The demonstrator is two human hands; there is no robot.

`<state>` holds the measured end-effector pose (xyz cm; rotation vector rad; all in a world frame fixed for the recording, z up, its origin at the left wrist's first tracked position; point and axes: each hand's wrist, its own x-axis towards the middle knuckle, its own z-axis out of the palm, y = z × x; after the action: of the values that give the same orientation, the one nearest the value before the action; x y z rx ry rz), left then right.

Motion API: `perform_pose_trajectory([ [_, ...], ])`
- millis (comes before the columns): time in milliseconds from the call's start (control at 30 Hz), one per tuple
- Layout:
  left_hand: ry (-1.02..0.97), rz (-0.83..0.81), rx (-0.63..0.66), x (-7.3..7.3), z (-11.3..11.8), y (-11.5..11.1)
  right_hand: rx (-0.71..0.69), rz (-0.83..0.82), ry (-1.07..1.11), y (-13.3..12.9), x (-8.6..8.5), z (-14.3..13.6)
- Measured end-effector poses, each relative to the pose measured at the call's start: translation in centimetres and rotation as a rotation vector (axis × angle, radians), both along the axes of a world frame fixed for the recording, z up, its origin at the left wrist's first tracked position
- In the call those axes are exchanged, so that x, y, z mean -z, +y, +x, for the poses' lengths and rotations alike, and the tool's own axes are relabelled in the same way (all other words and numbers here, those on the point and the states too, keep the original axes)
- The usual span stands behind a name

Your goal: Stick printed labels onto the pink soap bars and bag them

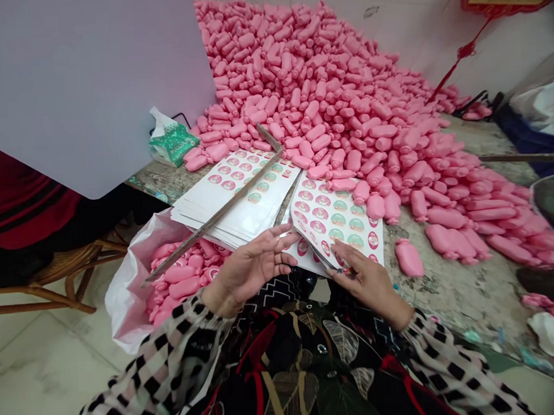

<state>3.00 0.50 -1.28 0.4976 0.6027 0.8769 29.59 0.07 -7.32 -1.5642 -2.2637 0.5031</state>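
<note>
My left hand [252, 264] is palm-up with its fingers apart, holding nothing, close to the left corner of a sheet of stickers [324, 215]. That sheet carries rows of pink and green oval stickers and looks slightly lifted at its near left edge. My right hand [371, 283] grips its near edge, fingers on top and the thumb lower down. More sheets lie underneath. To the left, a stack of white sticker sheets [202, 199] is crossed by a long thin metal bar [221, 213]. Pink plastic bottles [341, 105] are heaped behind the sheets.
A white sack [123, 290] of pink bottles, some bearing labels, stands at the lower left. A green tissue pack [174, 141] sits beside a large pale panel [89, 87]. One loose bottle [408, 257] lies right of my right hand. A person in red sits at the left.
</note>
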Motion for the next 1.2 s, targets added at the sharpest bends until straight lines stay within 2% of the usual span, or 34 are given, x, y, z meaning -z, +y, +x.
perform_pose_trajectory([
  [200,-0.014,-0.023,0.082,-1.9,-0.3,3.4,0.088,-0.067,0.253,0.4,0.3,0.5],
  [400,-0.035,-0.005,0.123,-2.1,-0.3,4.6,0.113,-0.093,0.301,0.6,0.2,0.6],
  [533,0.02,-0.034,0.09,-1.8,-0.9,3.9,0.086,-0.059,0.268,0.5,0.3,0.5],
  [633,0.132,-0.089,0.034,-1.3,-1.5,2.6,0.063,-0.031,0.197,0.1,0.3,0.2],
  [700,0.285,-0.117,-0.012,-0.9,-1.9,1.4,0.056,-0.034,0.14,-0.2,0.0,0.0],
  [767,0.527,-0.089,-0.071,-0.5,-2.2,0.1,0.045,-0.054,0.111,-0.4,-0.3,-0.2],
  [867,0.89,0.073,-0.131,0.1,-2.6,-1.6,0.001,-0.08,0.221,-0.4,-0.6,0.1],
  [967,1.061,0.279,-0.095,1.0,-2.8,-2.4,0.057,-0.055,0.409,-0.1,-0.7,1.9],
  [1033,1.142,0.41,-0.08,1.7,-2.6,-2.5,0.207,0.002,0.462,-0.1,-0.6,4.1],
  [1100,1.227,0.573,-0.088,2.5,-2.0,-2.2,0.42,0.069,0.438,-0.1,-0.5,6.8],
  [1200,1.297,0.904,-0.039,3.6,0.0,-1.3,0.675,0.117,0.222,-0.6,-0.3,10.4],
])
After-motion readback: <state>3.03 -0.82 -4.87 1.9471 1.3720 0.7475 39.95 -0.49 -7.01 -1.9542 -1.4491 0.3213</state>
